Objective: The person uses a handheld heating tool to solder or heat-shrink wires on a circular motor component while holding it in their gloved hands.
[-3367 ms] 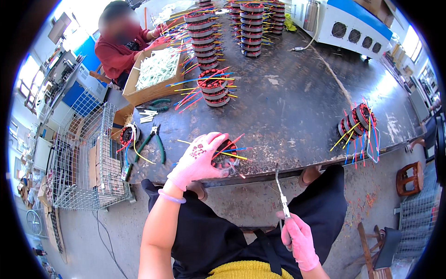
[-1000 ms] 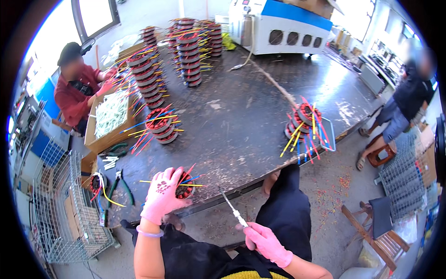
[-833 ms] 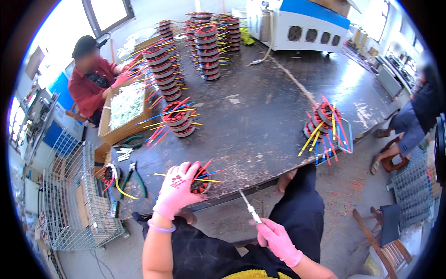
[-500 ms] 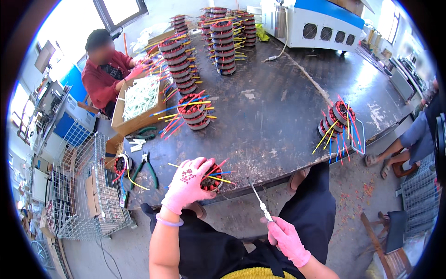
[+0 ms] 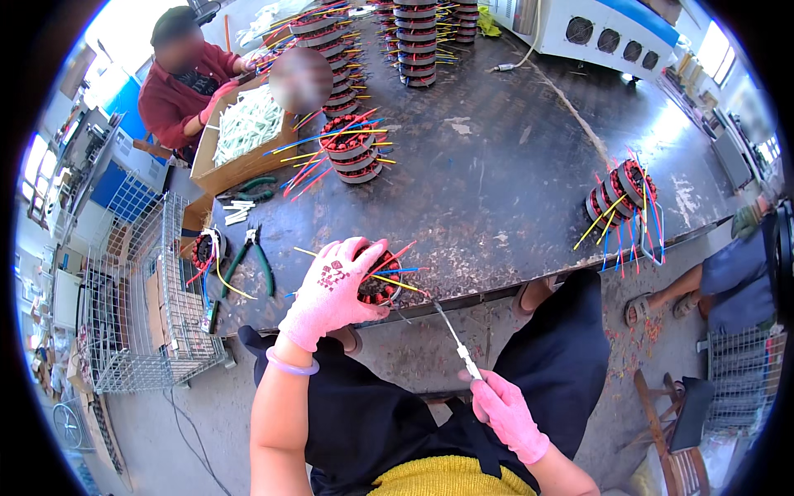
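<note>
At the table's near edge, my left hand (image 5: 337, 285), in a pink glove, grips a motor stator (image 5: 382, 285) with red windings and red, blue and yellow wires. Its fingers curl over the ring and hide the left part. My right hand (image 5: 506, 412), also gloved in pink, is closed around a tool with a long thin metal shaft (image 5: 449, 327) and a white collar. The tool's tip is close to the wire ends at the stator's right side; whether they touch, I cannot tell.
Left of the stator lie green-handled pliers (image 5: 250, 258) and another stator (image 5: 207, 250). Stator stacks stand behind (image 5: 357, 153) and at right (image 5: 622, 192). A box of white sleeves (image 5: 248, 128) sits near a co-worker (image 5: 184, 91). A wire cage (image 5: 157, 306) stands at left.
The tool's tip has come closer to the stator's wires. My left hand keeps its hold on the stator. The view has shifted, and a blurred round patch now covers part of the tall stack.
</note>
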Available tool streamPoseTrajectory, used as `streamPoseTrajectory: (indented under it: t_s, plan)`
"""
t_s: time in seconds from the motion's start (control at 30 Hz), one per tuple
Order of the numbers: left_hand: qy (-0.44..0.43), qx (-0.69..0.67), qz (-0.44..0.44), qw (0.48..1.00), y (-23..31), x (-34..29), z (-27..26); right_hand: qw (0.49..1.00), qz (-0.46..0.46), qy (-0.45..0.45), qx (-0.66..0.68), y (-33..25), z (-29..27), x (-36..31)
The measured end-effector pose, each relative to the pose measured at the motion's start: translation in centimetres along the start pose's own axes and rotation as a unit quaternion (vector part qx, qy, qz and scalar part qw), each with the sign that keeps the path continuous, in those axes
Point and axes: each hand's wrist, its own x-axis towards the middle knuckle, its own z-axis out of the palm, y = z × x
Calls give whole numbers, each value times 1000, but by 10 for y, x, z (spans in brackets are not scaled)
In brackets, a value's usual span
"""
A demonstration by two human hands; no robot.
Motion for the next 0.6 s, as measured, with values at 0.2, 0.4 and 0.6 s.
streamPoseTrajectory:
  t_s: [0.2,0.4,0.6]
  plan:
    - [4,-4,6,1000,2,2,2,1000,-6,-4,16,5,-6,0]
    - [29,1,20,999,-4,-9,-7,1000,-5,-8,-9,1,5,1]
    - [7,3,42,999,-8,-4,-2,999,-44,1,-28,14,2,4]
